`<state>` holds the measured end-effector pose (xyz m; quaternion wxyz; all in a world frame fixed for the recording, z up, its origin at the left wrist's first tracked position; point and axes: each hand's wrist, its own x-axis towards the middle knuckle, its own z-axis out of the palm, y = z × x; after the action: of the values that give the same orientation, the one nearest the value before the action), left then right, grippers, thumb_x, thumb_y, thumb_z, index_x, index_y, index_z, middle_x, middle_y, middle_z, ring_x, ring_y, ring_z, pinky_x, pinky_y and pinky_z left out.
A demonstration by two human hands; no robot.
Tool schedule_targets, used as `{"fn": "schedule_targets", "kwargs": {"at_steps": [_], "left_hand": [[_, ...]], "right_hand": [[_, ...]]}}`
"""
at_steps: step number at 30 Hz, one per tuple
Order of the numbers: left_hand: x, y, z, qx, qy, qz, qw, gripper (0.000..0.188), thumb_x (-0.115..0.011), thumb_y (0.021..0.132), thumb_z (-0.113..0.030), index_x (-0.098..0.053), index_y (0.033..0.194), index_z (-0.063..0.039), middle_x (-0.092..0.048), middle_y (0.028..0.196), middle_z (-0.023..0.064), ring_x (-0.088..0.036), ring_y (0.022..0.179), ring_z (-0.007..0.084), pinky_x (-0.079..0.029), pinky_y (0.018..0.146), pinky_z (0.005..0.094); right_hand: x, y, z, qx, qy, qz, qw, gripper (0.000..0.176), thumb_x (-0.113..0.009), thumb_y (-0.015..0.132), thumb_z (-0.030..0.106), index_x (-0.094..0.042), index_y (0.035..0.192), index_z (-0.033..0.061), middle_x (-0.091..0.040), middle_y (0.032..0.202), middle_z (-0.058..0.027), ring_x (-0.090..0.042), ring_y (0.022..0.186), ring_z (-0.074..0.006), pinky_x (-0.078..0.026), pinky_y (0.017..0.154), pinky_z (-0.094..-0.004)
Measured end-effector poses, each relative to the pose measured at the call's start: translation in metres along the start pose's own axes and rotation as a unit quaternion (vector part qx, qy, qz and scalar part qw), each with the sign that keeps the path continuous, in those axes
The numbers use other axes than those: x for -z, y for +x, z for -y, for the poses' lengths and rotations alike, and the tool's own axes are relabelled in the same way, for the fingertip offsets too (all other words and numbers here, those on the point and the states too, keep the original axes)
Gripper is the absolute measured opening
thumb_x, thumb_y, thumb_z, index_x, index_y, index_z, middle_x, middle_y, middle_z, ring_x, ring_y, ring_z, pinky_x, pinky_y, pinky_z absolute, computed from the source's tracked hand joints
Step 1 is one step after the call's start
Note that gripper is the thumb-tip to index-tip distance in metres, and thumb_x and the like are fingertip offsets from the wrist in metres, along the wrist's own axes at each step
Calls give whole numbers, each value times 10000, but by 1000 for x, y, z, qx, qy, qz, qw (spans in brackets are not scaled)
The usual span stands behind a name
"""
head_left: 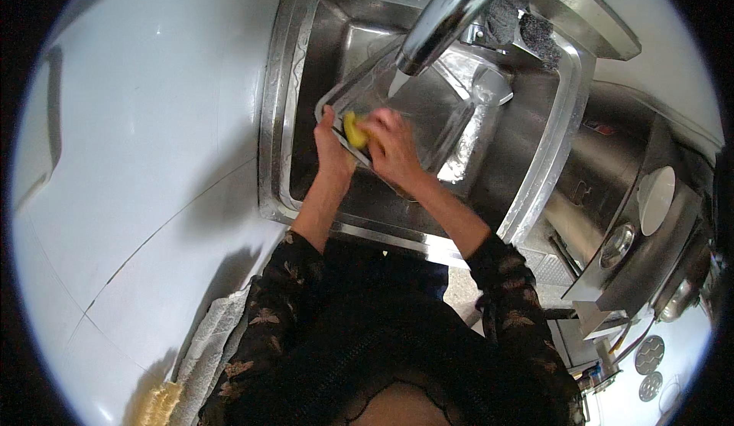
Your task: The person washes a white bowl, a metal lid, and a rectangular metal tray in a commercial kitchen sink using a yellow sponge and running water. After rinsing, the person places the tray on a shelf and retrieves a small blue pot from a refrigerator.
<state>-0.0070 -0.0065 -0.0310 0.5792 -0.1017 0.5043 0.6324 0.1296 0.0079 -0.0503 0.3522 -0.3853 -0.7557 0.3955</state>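
A clear rectangular container (441, 122) is held tilted inside the stainless steel sink (504, 139). My left hand (332, 150) grips its near left rim, thumb on top. In my right hand (393, 145) is a yellow sponge (355, 131), pressed at the container's near left end; the fingers are slightly blurred. Above the container hangs the chrome faucet (441, 25), with a short pale stream of water (397, 84) falling from its spout. The container's far side is partly hidden behind the faucet.
Dark grey scrubbing cloths (519, 27) lie at the sink's back right rim. A clear cup-like piece (492, 85) is in the sink. On the right stands a metal rack (631, 214) with a white bowl (656, 201). Towels (209, 334) hang at the lower left by the white tiled wall (143, 111).
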Motion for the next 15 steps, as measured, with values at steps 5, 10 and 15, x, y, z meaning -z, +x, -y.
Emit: {"fn": "schedule_targets", "kwargs": {"at_steps": [5, 10, 15], "left_hand": [[-19, -14, -10, 45, 24, 15, 999, 436, -386, 1047, -364, -536, 1280, -27, -599, 1256, 113, -571, 1140, 263, -438, 999, 414], [-36, -25, -21, -15, 20, 29, 999, 568, -441, 1008, -508, -529, 1282, -18, -619, 1221, 129, -586, 1140, 286, -459, 1003, 423], [-2, -5, -17, -15, -16, 13, 1000, 567, -437, 1000, -545, -555, 1228, -40, -635, 1175, 113, -609, 1088, 260, -486, 943, 388]], "right_hand": [[-26, 56, -90, -98, -191, -83, 973, 360, -690, 652, 138, -660, 1004, 70, -570, 1022, -124, -544, 989, -350, -405, 783, -502], [-39, 62, -65, 8, -130, -172, 976, 335, -660, 611, 89, -685, 944, 65, -595, 992, -138, -559, 957, -360, -417, 750, -479], [-28, 40, 28, -25, 15, -25, 999, 328, -600, 647, -7, -620, 972, 34, -587, 974, -132, -570, 942, -365, -423, 764, -479]]}}
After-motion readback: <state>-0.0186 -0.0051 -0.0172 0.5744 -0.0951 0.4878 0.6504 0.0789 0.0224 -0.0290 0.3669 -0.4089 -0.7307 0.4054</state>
